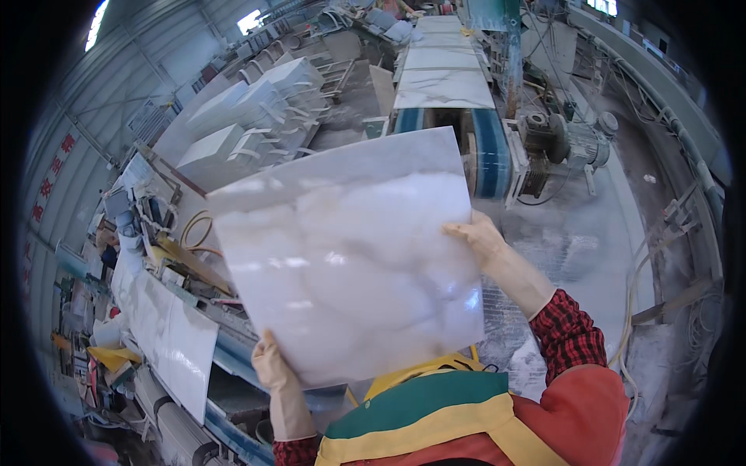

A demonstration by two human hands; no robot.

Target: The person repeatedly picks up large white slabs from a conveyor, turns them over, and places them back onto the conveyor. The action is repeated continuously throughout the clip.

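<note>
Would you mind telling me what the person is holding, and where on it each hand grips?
A glossy marbled tile: left hand at its lower-left corner, right hand on its right edge.

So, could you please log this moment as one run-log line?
left hand: grips tile's lower edge | right hand: grips right edge | marble tile: held up, tilted | conveyor: more tiles behind

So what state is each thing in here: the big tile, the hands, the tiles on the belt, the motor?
Marble tile: lifted off any surface, tilted, glossy, whole as far as it shows.
Left hand: gripping the tile's lower left edge.
Right hand: gripping the tile's right edge.
Conveyor tiles: lying flat in a row.
Motor: dusty; running or not, cannot tell.
Side slab: lying flat on the left line.
</note>
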